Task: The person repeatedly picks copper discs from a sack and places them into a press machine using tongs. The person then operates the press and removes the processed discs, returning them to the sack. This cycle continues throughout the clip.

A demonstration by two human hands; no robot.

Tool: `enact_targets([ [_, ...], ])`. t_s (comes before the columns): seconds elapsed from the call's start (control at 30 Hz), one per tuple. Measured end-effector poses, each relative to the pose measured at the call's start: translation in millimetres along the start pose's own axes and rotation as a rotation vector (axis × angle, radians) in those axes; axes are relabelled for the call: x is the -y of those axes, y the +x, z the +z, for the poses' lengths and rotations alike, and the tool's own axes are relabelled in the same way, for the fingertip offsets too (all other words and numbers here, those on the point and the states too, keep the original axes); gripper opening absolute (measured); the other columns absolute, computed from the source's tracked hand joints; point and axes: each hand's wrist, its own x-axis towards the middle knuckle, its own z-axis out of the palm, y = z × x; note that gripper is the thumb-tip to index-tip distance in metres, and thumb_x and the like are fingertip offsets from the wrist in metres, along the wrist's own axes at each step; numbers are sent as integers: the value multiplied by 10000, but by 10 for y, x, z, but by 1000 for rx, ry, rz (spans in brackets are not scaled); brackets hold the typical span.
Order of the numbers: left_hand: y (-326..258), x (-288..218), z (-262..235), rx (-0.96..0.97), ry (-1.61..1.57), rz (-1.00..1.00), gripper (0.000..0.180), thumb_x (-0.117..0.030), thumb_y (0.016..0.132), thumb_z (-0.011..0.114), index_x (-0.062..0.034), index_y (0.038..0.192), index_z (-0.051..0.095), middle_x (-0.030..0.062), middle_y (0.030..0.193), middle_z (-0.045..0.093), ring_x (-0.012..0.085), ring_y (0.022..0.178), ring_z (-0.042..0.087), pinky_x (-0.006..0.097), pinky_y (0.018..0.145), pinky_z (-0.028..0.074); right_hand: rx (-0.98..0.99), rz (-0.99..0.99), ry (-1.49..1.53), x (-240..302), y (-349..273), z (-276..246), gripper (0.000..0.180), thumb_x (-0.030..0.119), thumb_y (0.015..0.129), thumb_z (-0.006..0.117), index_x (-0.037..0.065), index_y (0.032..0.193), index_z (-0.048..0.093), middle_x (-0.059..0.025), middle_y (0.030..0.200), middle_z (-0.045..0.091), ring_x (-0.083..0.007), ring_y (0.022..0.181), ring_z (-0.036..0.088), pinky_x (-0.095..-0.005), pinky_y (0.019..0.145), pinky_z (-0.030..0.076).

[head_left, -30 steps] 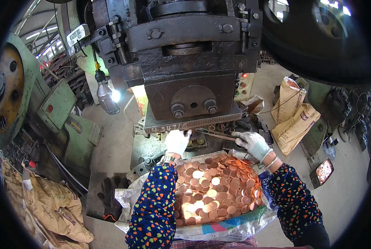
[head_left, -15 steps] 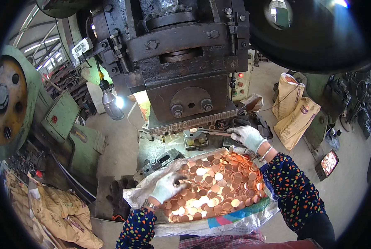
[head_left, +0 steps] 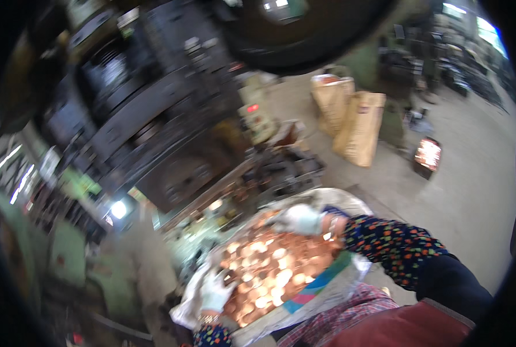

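Loose round copper discs (head_left: 264,269) fill a wide heap on a pale sack-like sheet (head_left: 343,199). At the heap's left edge is my left hand (head_left: 214,292), in a white glove, its fingers apart and touching or just over the discs. My right hand (head_left: 301,220), also gloved, is above the far right part of the heap. Motion blur smears its fingers, and no tweezers can be made out there. Beyond the discs, the press (head_left: 183,168) shows its dark block above a blurred, lit work area (head_left: 214,214).
Two brown paper sacks (head_left: 359,127) stand on the floor at the far right. A small container of shiny pieces (head_left: 427,156) sits farther right. A lit lamp (head_left: 118,209) hangs left of the press, and a control box with a red light (head_left: 255,115) is behind it.
The whole view has swung to the right and blurred. My right hand has drawn back from the press to over the discs; the long tweezers it held no longer show.
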Motion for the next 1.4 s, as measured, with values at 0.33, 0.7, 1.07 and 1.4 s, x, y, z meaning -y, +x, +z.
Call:
enact_targets([
  [0.33, 260, 193, 225, 144, -275, -250, 288, -296, 745, 733, -108, 953, 667, 142, 887, 639, 326, 868, 603, 427, 782, 492, 22, 13, 388, 110, -240, 266, 306, 265, 892, 529, 139, 1152, 632, -113, 879, 671, -271, 767, 634, -388, 684, 489],
  [0.7, 450, 237, 180, 76, -301, -258, 295, -302, 752, 733, -95, 951, 666, 145, 875, 639, 327, 876, 603, 429, 785, 492, 233, -14, 1344, 218, -472, 250, 499, 318, 905, 625, 14, 1290, 529, 34, 765, 572, -22, 633, 484, -164, 532, 380],
  [1.07, 591, 246, 303, -54, -426, -378, 302, -307, 759, 734, -82, 949, 665, 149, 863, 639, 327, 883, 603, 431, 788, 491, 173, -85, 1185, 305, -394, 319, 421, 192, 858, 590, 37, 1248, 571, 41, 771, 587, -42, 544, 465, -214, 459, 375],
  [1.4, -60, 620, 332, -270, 258, -59, 260, -263, 809, 704, -23, 884, 638, 197, 988, 616, 352, 892, 607, 418, 795, 515, 67, -89, 583, 160, -547, -38, 425, 273, 905, 635, 62, 1268, 569, -74, 1058, 668, -139, 909, 622, -303, 834, 507],
])
